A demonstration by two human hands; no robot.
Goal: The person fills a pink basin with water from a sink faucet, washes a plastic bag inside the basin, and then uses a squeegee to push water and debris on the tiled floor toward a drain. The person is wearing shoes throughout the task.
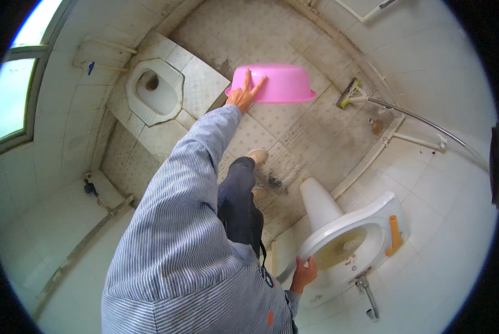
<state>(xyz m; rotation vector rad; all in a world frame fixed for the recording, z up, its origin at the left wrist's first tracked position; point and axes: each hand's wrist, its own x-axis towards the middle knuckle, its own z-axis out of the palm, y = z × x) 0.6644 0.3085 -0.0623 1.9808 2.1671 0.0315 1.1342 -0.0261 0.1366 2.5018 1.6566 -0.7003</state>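
Observation:
My left hand (242, 97), with fingers spread over its outer wall, holds a pink plastic basin (281, 83) by the rim side. The basin is tipped, its base towards the top of the view and its inside hidden from me. At the lower right, my right hand (304, 274) grips the near rim of a white ceramic washbasin (312, 242). Murky, yellowish water (337, 252) stands in the washbasin's bowl. Below me, beside my shoe (258, 156), a dark floor drain (276, 181) has what looks like splashing water around it.
A squat toilet (159, 92) sits in a raised tiled step at the left. A long-handled floor squeegee (354, 95) leans at the right wall. An orange tube-like object (394, 236) lies on the washbasin's ledge near the metal tap (364, 288). White pipes (370, 165) run along the wall.

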